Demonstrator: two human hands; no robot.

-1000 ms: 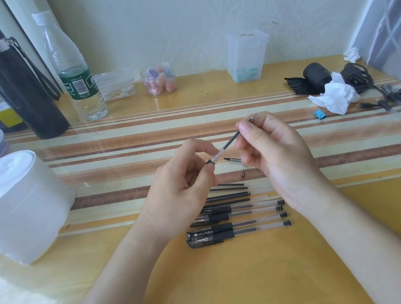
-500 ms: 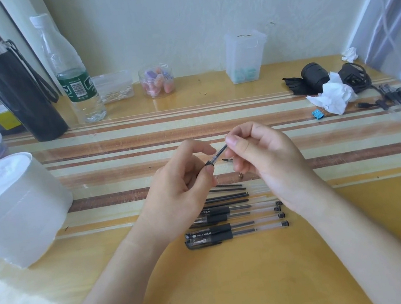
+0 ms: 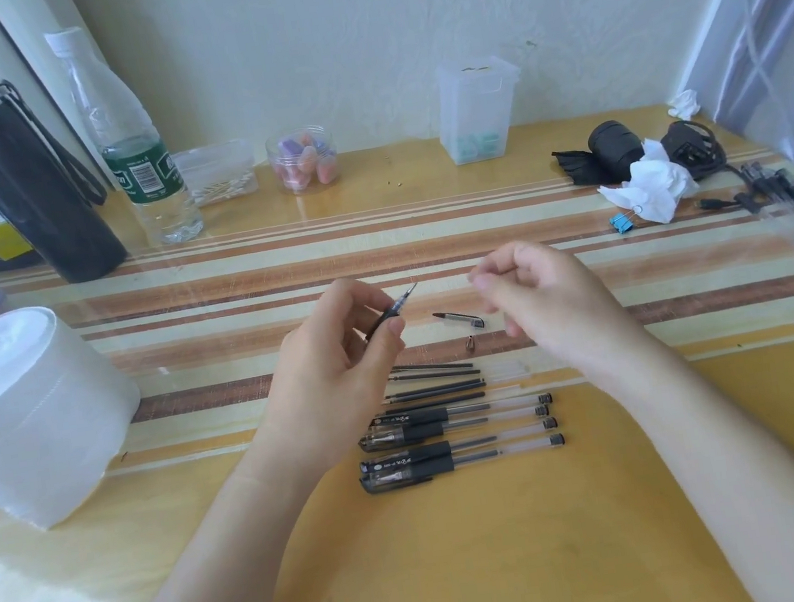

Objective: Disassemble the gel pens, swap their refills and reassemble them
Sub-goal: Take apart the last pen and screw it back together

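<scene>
The person's left hand is pinching a gel pen by its black grip between thumb and forefinger. It is holding the pen in the air just beyond the row of assembled gel pens, tip pointing up and to the right. The right hand is hovering beyond the row's right half, apart from the pen. Its fingers are curling inward, thumb and forefinger tips close together, and blur is hiding whether anything sits between them. Loose black refills are lying just beyond the row, parallel to it. Farther beyond, between the hands, a short pen part and a small metal tip cone are resting on the striped table.
</scene>
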